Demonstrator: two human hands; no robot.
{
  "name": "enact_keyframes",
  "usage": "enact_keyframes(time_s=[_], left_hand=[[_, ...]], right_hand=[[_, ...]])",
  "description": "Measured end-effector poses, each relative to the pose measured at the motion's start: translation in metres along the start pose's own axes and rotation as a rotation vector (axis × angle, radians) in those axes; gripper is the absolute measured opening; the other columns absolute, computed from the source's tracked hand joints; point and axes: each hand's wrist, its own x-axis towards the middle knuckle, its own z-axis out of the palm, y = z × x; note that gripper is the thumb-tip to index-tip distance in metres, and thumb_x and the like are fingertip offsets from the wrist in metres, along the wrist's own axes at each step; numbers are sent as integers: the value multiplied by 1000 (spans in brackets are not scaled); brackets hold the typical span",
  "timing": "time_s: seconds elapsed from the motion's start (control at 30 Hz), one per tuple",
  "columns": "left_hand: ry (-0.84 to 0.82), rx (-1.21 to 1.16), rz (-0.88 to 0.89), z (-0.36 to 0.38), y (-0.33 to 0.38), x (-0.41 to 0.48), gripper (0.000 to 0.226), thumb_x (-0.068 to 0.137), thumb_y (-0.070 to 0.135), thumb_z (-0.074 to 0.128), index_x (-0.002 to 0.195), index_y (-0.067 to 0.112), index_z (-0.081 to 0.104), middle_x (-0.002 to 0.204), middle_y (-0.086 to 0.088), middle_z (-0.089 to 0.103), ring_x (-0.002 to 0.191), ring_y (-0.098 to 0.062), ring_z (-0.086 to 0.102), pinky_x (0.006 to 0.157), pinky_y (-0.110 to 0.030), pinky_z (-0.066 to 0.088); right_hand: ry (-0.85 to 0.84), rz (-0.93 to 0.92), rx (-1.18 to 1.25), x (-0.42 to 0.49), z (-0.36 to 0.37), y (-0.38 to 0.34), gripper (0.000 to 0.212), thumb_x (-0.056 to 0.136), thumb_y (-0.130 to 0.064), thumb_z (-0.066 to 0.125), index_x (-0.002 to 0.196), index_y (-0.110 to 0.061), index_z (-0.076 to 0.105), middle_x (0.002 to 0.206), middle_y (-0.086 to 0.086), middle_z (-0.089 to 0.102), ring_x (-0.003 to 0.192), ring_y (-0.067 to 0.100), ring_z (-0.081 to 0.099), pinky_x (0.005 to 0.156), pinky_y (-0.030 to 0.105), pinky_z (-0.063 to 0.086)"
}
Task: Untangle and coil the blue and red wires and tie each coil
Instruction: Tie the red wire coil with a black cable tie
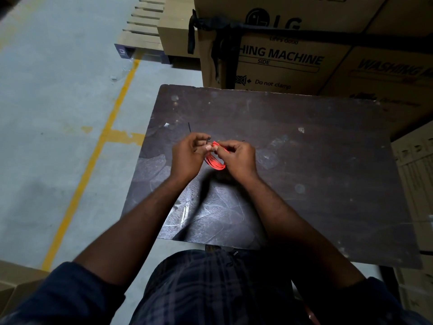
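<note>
A small coil of red wire (215, 161) is held just above the dark tabletop (304, 160), between both hands. My right hand (239, 158) pinches the coil's upper part. My left hand (188, 157) pinches a thin black tie (208, 140) at the top of the coil; one end of the tie sticks up past my fingers toward the far left. Part of the coil is hidden behind my fingers. No blue wire is in view.
Large cardboard washing machine boxes (293, 50) stand against the table's far edge and along its right side. Left of the table lies a grey floor with a yellow line (93, 158). A cardboard box corner (14, 280) sits at the lower left.
</note>
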Motion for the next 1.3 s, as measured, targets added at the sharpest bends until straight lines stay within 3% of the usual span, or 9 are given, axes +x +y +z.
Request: enact_keyframes(time_s=[0.17,0.47,0.6,0.8,0.9,1.0,1.13,1.2,1.3], left_hand=[[7,1,-31,-6,-4,8,13,82,6,72,89,16,69,83,-9,72,76,-17,69,74,-39,56],[-141,-62,-111,-12,-7,14,18,79,-2,73,77,15,65,61,9,67,56,-3,58,55,-20,47],[-169,-83,-118,-12,-8,14,19,79,-2,73,78,14,65,60,12,65,57,1,59,55,-16,47],[-221,-143,-157,-15,-15,14,14,81,2,72,81,14,66,67,9,66,61,-6,60,59,-22,48],[-223,-117,-180,-16,-11,16,6,89,14,68,86,10,67,76,0,66,68,-9,60,63,-23,49],[-206,-121,-301,-16,-8,21,27,96,34,56,94,10,68,83,-1,68,74,-15,60,67,-27,46],[-242,-150,-458,-14,-5,25,29,99,41,48,97,20,67,94,-5,69,79,-17,63,76,-33,49],[-310,-223,-595,-14,-4,27,39,98,47,47,107,14,66,104,-12,69,86,-22,66,83,-39,53],[-339,-430,-726,-13,4,24,43,100,41,44,113,4,61,101,-18,67,77,-25,70,71,-37,60]], right_hand=[[-13,0,-6,-1,0,-1,17,78,-18,76,94,-11,77,86,-1,76,76,3,69,72,19,52],[-93,-57,-64,-8,0,-9,18,79,-16,75,97,-14,77,90,-2,76,77,-3,68,72,16,52],[-151,-104,-160,-13,1,-13,15,78,-17,76,92,-17,78,83,-3,76,64,-11,62,62,8,44],[-179,-98,-152,-17,2,-14,9,76,-16,77,85,-16,78,72,-9,72,61,-6,61,59,13,44],[-180,-79,-126,-18,5,-14,15,76,-19,77,91,-16,78,81,-7,75,69,-3,66,65,16,50],[-186,-27,-51,-16,4,-16,21,76,-19,78,97,-15,77,88,-4,76,76,-1,69,71,17,52],[-203,8,54,-15,1,-20,24,76,-12,79,100,-8,75,91,3,75,79,7,70,76,23,56],[-243,51,182,-15,-1,-25,25,78,-5,77,102,-2,73,92,8,75,78,16,70,75,25,57],[-336,74,304,-15,-6,-31,22,79,1,74,101,-1,72,86,6,75,78,24,69,72,27,58]])
